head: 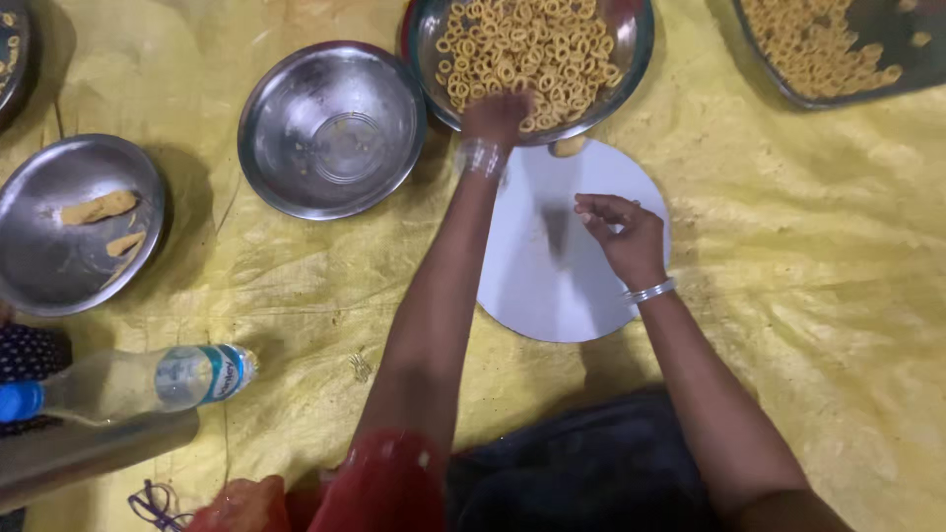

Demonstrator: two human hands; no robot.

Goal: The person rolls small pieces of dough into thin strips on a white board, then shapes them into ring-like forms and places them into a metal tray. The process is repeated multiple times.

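**Reaching into the bowl of rings**

Reaching forward, the left hand (498, 116) is being held over the near rim of the steel bowl of dough rings (529, 49), which is sitting at the far edge of the yellow sheet (808, 256). Its fingers are being hidden among the rings, so whether they are closed on anything cannot be told. The right hand (621, 236) is being held above the round white board (562, 246), just nearer than the bowl, with its fingers loosely curled together and nothing visibly being gripped. The bowl is lying straight ahead of both hands, and the left is the nearer. A small dough lump (569, 146) is resting at the board's far edge. An empty steel bowl (333, 128) is sitting to the left, a dish with dough pieces (79, 225) further left, and a water bottle (128, 379) is lying near the sheet's left edge.
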